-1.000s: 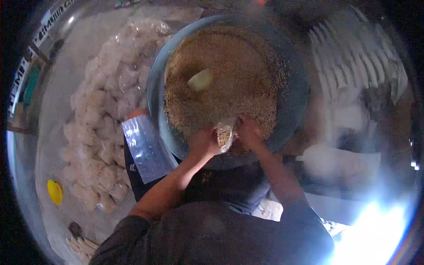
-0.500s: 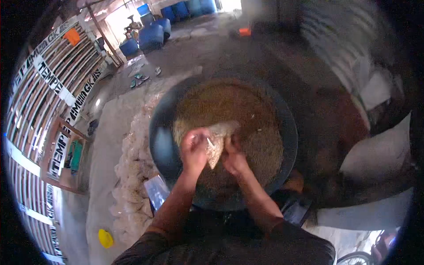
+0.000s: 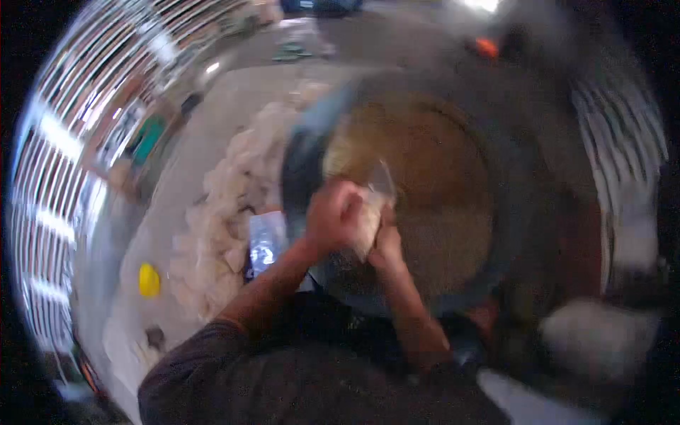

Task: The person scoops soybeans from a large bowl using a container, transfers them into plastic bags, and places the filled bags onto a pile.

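The tub (image 3: 296, 177) stands before the person, a broad layer of brown grain (image 3: 446, 177) spread inside; by the look of it, plenty is left. Along its left runs a long heap (image 3: 230, 212) of pale bags, seemingly filled and done. Flat plastic (image 3: 266, 244) rests on the left thigh, apparently unused. Above the grain, the left hand (image 3: 331, 216) and right hand (image 3: 389, 248) grasp one small bag (image 3: 367, 228) between them; blur hides the fingers' exact hold. It has pale filling, and its clear top stands up loose, so it looks loaded but unsealed.

The heap lies on a grey floor (image 3: 159, 230). White slats (image 3: 53, 219) rise at far left, and pale ribbed material (image 3: 616, 149) hangs at right. Lower right is a blurred whitish bundle (image 3: 595, 333). A yellow object (image 3: 149, 280) lies left of the heap.
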Available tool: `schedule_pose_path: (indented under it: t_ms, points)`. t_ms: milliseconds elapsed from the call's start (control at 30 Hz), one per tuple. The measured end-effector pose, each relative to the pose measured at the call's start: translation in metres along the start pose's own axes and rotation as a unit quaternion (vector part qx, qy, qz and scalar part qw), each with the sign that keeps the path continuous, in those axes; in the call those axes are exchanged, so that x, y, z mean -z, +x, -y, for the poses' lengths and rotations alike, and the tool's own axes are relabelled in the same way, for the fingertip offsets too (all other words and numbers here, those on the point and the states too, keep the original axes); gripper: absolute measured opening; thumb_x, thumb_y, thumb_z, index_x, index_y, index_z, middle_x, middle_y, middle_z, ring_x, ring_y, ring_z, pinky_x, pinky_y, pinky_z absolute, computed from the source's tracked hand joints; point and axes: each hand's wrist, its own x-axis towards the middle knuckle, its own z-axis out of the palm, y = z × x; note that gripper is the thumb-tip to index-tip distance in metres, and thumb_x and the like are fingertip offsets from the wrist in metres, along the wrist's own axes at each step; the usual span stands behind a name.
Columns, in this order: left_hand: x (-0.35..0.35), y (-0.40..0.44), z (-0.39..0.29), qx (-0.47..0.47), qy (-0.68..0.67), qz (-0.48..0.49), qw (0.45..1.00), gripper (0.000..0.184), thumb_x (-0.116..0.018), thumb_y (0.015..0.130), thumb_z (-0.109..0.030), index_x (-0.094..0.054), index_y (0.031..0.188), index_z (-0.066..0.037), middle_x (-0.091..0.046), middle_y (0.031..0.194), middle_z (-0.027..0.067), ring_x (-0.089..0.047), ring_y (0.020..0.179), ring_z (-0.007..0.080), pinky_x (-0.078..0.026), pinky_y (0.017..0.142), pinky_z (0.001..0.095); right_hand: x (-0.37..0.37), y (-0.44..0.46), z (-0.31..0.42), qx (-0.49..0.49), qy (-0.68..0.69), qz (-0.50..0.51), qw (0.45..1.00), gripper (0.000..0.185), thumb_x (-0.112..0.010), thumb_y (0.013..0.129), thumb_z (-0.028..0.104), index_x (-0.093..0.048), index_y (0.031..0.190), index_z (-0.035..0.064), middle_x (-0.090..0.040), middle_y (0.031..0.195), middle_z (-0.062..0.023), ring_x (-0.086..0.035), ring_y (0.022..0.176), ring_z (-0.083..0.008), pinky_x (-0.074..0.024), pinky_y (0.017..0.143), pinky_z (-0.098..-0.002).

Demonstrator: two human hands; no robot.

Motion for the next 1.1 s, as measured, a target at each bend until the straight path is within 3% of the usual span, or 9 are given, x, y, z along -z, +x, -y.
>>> schedule_pose_path:
  t_ms: [100,333,400,467,533,600,700,867,1100]
  points:
    - [0.039,-0.064,0.029,0.104,-0.147,-0.114,0.977,0.054,-0.072,0.087,-0.038,-0.06,0.129,-0.006,-0.064,0.122,0.0147,-0.057,0.121,0.0283,-0.041,0.107,0.0357,-0.055,-0.016,-0.027,-0.043,0.026,0.117,0.992,0.061,-0.038,0.102,0.052,-0.038,0.144,0.0084,-0.05,0.138,-0.0113,-0.052,0.123,-0.0279,-0.0441,0.104,-0.0428]
    - [0.184,-0.201,0.072,0.401,-0.26,-0.271,0.835,0.031,-0.06,0.095,-0.024,-0.066,0.121,-0.008,-0.065,0.125,0.0144,-0.062,0.113,0.0244,-0.045,0.1,0.0366,-0.019,0.002,-0.137,-0.207,-0.316,0.141,0.915,0.061,-0.04,0.101,0.051,-0.038,0.145,0.0087,-0.048,0.14,-0.013,-0.048,0.127,-0.0303,-0.0397,0.107,-0.0448]
    - [0.224,-0.263,0.094,0.457,0.001,-0.222,0.862,0.033,-0.054,0.096,-0.025,-0.064,0.124,-0.01,-0.065,0.122,0.0161,-0.064,0.11,0.0264,-0.048,0.097,0.0404,0.016,0.003,-0.135,-0.214,-0.458,0.112,0.856,0.06,-0.041,0.101,0.05,-0.039,0.145,0.0091,-0.047,0.141,-0.0134,-0.047,0.128,-0.031,-0.0386,0.107,-0.0454]
    - [0.232,-0.348,0.138,0.443,0.482,-0.014,0.756,0.036,-0.051,0.095,-0.023,-0.062,0.127,-0.01,-0.065,0.117,0.0172,-0.064,0.103,0.0324,-0.05,0.092,0.0455,0.043,0.008,-0.112,-0.205,-0.559,0.076,0.8,0.059,-0.041,0.101,0.049,-0.039,0.145,0.0095,-0.047,0.142,-0.0139,-0.046,0.128,-0.0316,-0.0376,0.108,-0.0459]
    - [0.246,-0.413,0.185,0.578,0.493,-0.023,0.65,0.036,-0.052,0.092,-0.017,-0.062,0.125,-0.01,-0.065,0.111,0.0179,-0.063,0.096,0.0365,-0.049,0.087,0.05,0.05,0.021,-0.082,-0.163,-0.626,0.058,0.76,0.059,-0.042,0.1,0.048,-0.039,0.145,0.0099,-0.046,0.142,-0.0143,-0.046,0.129,-0.0323,-0.0365,0.109,-0.0465]
    - [0.259,-0.446,0.223,0.626,0.319,-0.315,0.638,0.035,-0.054,0.09,-0.018,-0.063,0.122,-0.008,-0.063,0.112,0.0191,-0.063,0.096,0.0368,-0.048,0.086,0.0498,0.033,0.055,-0.061,-0.09,-0.695,0.066,0.711,0.058,-0.042,0.1,0.047,-0.039,0.145,0.0103,-0.046,0.143,-0.0147,-0.045,0.13,-0.033,-0.0355,0.109,-0.0471]
    - [0.305,-0.654,0.365,0.482,0.586,0.015,0.652,0.042,-0.055,0.092,-0.033,-0.063,0.123,-0.005,-0.066,0.118,0.0192,-0.061,0.109,0.0359,-0.047,0.093,0.0476,-0.002,0.104,-0.055,0.009,-0.784,0.063,0.617,0.058,-0.043,0.1,0.046,-0.039,0.145,0.011,-0.045,0.144,-0.0154,-0.044,0.131,-0.034,-0.0339,0.11,-0.048]
    - [0.288,-0.539,0.41,0.507,0.345,-0.09,0.785,0.042,-0.054,0.098,-0.028,-0.058,0.128,0.001,-0.063,0.123,0.0173,-0.059,0.116,0.0323,-0.044,0.1,0.0379,-0.009,0.143,-0.118,0.047,-0.836,0.037,0.545,0.057,-0.045,0.099,0.044,-0.04,0.146,0.012,-0.044,0.145,-0.0165,-0.042,0.133,-0.0356,-0.0313,0.112,-0.0495]
    - [0.181,-0.194,0.11,0.167,0.155,-0.097,0.969,0.051,-0.053,0.1,-0.036,-0.048,0.14,-0.004,-0.045,0.146,0.0209,-0.041,0.135,0.0375,-0.029,0.113,0.0487,0.069,-0.028,-0.088,-0.12,-0.836,0.119,0.522,0.055,-0.046,0.098,0.041,-0.04,0.146,0.0134,-0.042,0.148,-0.018,-0.04,0.136,-0.038,-0.0277,0.114,-0.0515]
